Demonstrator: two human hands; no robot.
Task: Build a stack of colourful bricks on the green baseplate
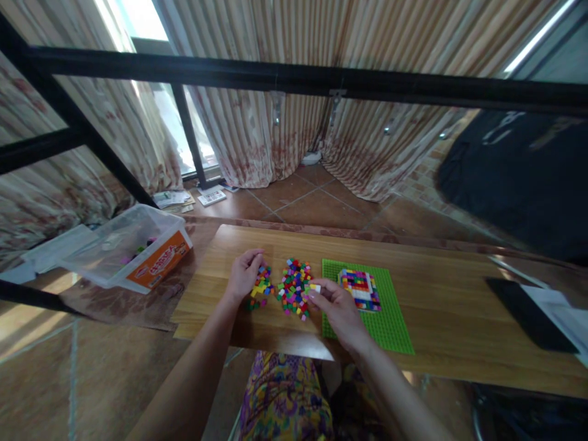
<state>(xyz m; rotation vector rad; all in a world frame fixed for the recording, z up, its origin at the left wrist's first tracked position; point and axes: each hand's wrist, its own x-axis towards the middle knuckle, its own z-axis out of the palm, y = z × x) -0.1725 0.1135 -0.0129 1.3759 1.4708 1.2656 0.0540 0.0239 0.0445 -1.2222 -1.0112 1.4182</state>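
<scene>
My right hand (pixel 340 309) pinches a few small toy bricks (pixel 315 288), white and yellow, between thumb and fingertips. It hovers by the right edge of a heap of loose, many-coloured bricks (pixel 294 285). To its right, a layered block of bricks (pixel 361 290), with a mixed-colour border and red and white inside, stands on a green baseplate (pixel 390 324). My left hand (pixel 245 272) is at a smaller brick pile (pixel 261 285), which it partly covers. Its fingers are curled with the thumb against them; whatever they hold is hidden.
All this lies on a long wooden table (pixel 436 294). A clear plastic bin (pixel 133 245) with an orange label stands on the floor at left. A black flat object (pixel 528 312) and papers (pixel 563 315) lie at the table's right. A black metal bar (pixel 303 79) crosses the view beyond.
</scene>
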